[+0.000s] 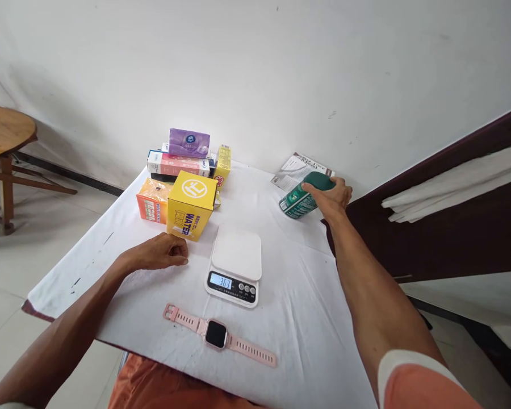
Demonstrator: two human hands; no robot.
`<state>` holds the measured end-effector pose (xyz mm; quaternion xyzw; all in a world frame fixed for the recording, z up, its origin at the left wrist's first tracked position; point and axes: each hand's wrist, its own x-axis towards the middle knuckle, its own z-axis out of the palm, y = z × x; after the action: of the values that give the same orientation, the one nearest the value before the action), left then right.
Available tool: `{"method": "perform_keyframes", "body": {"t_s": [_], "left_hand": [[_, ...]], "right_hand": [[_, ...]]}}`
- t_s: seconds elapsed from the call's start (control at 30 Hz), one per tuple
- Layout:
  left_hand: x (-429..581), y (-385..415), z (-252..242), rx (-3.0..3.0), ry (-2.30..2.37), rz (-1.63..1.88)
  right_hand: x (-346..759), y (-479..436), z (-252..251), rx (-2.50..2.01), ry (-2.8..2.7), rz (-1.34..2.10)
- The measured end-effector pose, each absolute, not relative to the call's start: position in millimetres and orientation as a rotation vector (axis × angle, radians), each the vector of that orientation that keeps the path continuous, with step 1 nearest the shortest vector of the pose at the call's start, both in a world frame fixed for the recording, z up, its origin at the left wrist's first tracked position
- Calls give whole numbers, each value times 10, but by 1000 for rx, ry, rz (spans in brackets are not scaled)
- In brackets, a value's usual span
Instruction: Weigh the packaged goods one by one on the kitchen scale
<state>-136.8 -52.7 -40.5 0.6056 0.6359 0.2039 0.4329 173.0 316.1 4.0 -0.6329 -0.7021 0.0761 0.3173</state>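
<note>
The right hand [335, 196] grips a green canister [298, 200] beyond and right of the scale [237, 255]; its handling looks unfinished, release not yet done. The left hand [167, 251], fingers curled in, rests left of the scale.

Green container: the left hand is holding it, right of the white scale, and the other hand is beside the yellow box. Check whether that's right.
Wrong hand: the head view shows the right hand holding the green container, not the left hand. It is right of the white scale, and the other hand is beside the yellow box.
</note>
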Motion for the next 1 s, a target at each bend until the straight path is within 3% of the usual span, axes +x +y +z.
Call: {"method": "perform_keyframes", "body": {"t_s": [0.1,0.47,1.0], "left_hand": [[-1372,-534,-426,1540,1591,518],[-1387,-540,-491,1623,1608,541],[-1401,-531,-513,1646,1620,543]], "right_hand": [[1761,2799,176,-1642,-1870,307],[1727,1402,711,-861,-2116,456],[1452,1027,443,-712,-2302,505]]}}
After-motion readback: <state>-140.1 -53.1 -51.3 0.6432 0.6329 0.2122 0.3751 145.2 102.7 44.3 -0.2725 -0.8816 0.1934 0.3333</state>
